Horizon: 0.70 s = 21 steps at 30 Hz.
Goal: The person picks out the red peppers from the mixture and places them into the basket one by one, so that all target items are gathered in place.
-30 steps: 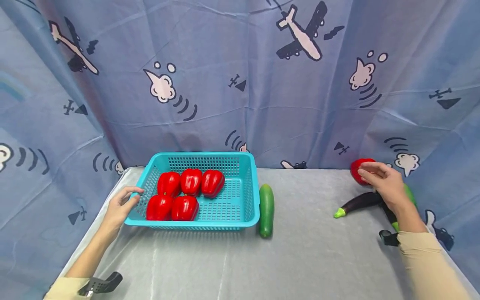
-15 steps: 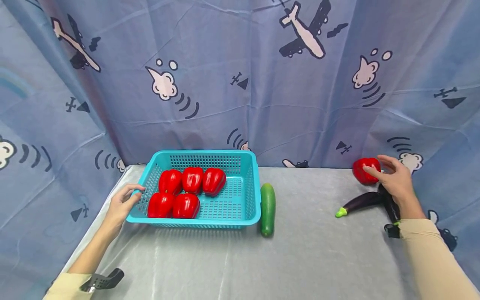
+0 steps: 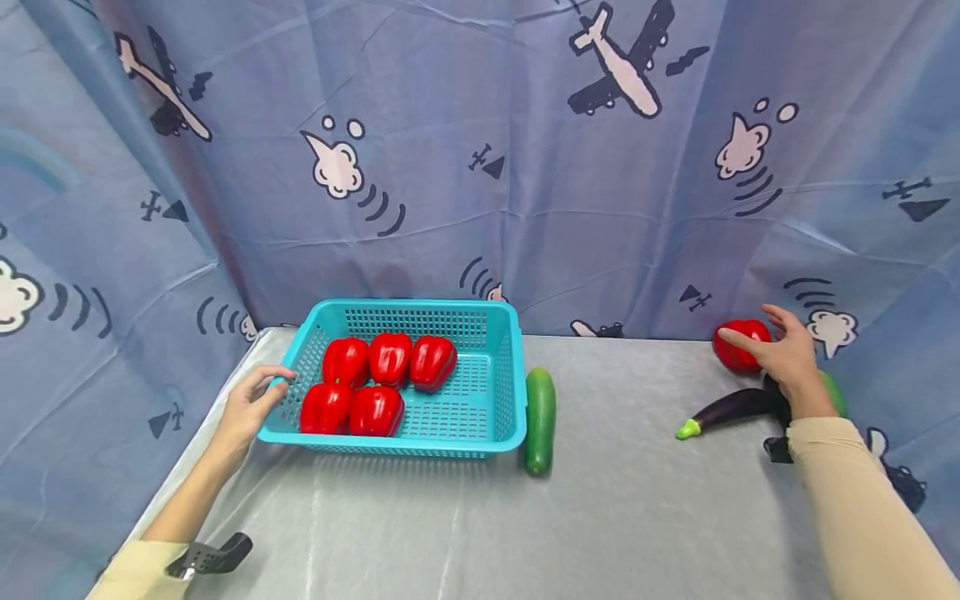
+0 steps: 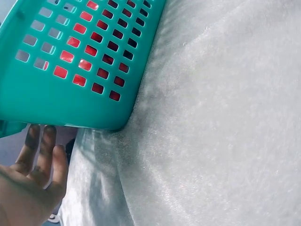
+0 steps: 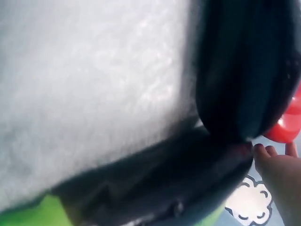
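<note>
My left hand is at the left rim of the turquoise basket, fingertips right at the edge. In the left wrist view its fingers extend loosely toward the basket wall. Inside the basket lie several red bell peppers. At the far right, my right hand is beside another red bell pepper, thumb overlapping it and fingers spread. The right wrist view shows the fingertips near this pepper. An eggplant lies just in front, and a second eggplant is partly hidden by the hand.
Close along the basket's right side lies a green cucumber. Another green vegetable shows behind the right wrist. A patterned blue curtain borders the back and sides of the grey-covered table.
The right hand has drawn back slightly to the right of the far pepper, exposing more of it. The left hand stays at the basket rim. The head view has shifted slightly.
</note>
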Available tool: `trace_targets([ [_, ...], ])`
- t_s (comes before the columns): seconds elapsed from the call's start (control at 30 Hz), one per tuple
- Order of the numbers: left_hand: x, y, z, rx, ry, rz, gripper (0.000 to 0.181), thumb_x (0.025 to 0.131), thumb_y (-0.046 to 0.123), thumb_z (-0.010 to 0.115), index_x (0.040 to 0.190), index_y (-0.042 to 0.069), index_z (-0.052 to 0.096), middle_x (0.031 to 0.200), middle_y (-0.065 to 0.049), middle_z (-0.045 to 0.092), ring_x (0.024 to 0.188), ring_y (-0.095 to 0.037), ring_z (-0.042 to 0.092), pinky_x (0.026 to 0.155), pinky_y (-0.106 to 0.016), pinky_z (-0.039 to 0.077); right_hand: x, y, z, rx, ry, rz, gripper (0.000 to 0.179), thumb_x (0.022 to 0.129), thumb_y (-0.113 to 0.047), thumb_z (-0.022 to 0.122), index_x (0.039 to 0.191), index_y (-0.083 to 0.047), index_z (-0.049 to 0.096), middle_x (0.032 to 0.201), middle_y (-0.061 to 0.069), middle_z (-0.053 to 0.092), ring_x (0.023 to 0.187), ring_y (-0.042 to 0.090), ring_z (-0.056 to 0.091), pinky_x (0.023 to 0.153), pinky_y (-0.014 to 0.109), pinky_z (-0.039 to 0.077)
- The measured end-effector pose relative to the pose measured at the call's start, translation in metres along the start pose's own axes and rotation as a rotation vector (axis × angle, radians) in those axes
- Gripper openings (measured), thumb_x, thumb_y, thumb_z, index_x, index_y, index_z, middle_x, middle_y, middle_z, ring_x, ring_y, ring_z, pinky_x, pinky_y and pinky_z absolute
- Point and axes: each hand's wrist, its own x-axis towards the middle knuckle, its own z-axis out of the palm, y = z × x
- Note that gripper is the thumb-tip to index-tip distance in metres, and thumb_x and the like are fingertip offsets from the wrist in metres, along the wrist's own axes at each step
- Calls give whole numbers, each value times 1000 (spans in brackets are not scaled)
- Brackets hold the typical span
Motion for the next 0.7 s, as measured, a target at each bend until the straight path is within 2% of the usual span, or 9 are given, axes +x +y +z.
trace_targets([
  [0.33,0,2,0,1,10,-9,22,104,4,56,120,-10,59,116,-4,65,105,-7,59,84,-20,46,12,2,11,27,8,92,99,91,-49,73,161,-4,19,161,30,15,144,53,17,105,67,31],
  [0.57,0,2,0,-4,5,-13,21,104,6,56,119,-7,62,117,-7,65,105,-7,59,84,-20,46,13,0,14,4,23,141,79,97,-19,70,159,-3,23,160,32,16,143,55,17,104,67,33],
  [0.7,1,3,0,-7,3,-12,22,104,6,57,120,-8,61,117,-8,65,106,-8,59,84,-21,46,12,-3,14,0,39,140,77,97,-19,69,159,-4,26,160,31,18,144,53,17,104,67,35],
])
